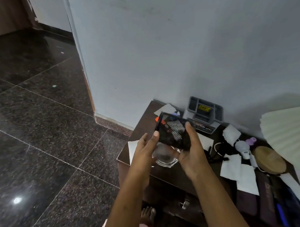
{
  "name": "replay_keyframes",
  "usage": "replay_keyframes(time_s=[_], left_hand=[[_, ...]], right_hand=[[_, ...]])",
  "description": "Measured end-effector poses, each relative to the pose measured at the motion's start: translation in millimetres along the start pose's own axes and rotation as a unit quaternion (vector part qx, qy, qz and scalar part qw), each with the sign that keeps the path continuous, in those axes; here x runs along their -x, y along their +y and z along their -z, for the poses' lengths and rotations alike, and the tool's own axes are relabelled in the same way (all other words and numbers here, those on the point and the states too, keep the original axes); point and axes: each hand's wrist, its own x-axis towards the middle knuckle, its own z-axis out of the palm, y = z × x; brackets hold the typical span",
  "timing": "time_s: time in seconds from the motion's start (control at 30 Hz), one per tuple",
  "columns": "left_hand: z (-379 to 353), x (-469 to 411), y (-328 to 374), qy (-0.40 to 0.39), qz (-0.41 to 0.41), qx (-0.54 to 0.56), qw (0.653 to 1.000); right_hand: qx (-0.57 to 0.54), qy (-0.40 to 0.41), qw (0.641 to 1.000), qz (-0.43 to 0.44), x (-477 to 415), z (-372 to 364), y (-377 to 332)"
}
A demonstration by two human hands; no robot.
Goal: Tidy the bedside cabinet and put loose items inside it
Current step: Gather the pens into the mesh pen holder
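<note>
A dark wooden bedside cabinet (pixel 140 116) stands against the wall at the right. Above its left part I hold a black packet (pixel 172 130) with white and red print, tilted. My right hand (pixel 192 151) grips its right side, thumb on top. My left hand (pixel 146 148) touches its left lower edge with fingers spread. Below the packet a clear glass ashtray (pixel 165 160) sits on the cabinet top. A metal handle (pixel 185 204) shows on the cabinet front.
On the top lie white tissues (pixel 237 169), a grey toy box with a yellow label (pixel 204 113), a black cable (pixel 217 152), a small grey device (pixel 242 147), a round wooden disc (pixel 269 160), dark cases (pixel 267 199) and a blue pen (pixel 281 217). A pleated lampshade (pixel 289 127) overhangs at right. Dark granite floor (pixel 39 124) lies left.
</note>
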Motion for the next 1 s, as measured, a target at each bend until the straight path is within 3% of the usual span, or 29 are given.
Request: replay_keyframes(time_s=[0.13, 0.23, 0.3, 0.37, 0.47, 0.57, 0.63, 0.8, 1.0], left_hand=[[-22, 11, -10, -0.054, -0.069, -0.002, 0.996], [-43, 16, -25, -0.043, -0.131, -0.106, 0.985], [-57, 18, -37, -0.029, -0.148, -0.165, 0.975], [-68, 20, -48, -0.031, -0.161, -0.217, 0.962], [-83, 25, -64, -0.060, -0.208, -0.306, 0.927], [-96, 29, -76, -0.098, -0.236, -0.364, 0.895], [-103, 29, -83, -0.112, -0.243, -0.384, 0.884], [-122, 28, -97, -0.134, -0.240, -0.409, 0.870], [-139, 31, -116, -0.130, -0.222, -0.426, 0.867]], right_hand=[[-0.126, -0.006, 0.989, -0.071, 32, 30, 11], [-0.096, 0.067, 0.990, -0.077, 46, 56, 9], [-0.038, 0.133, 0.988, -0.075, 51, 74, -1], [0.088, 0.176, 0.978, -0.062, 54, 93, -12], [0.274, 0.196, 0.941, -0.038, 59, 122, -26], [0.349, 0.217, 0.912, -0.011, 65, 150, -46], [0.410, 0.236, 0.881, 0.021, 71, 171, -61], [0.587, 0.328, 0.740, 0.035, 93, 232, -77], [0.689, 0.296, 0.661, -0.001, 95, 261, -68]])
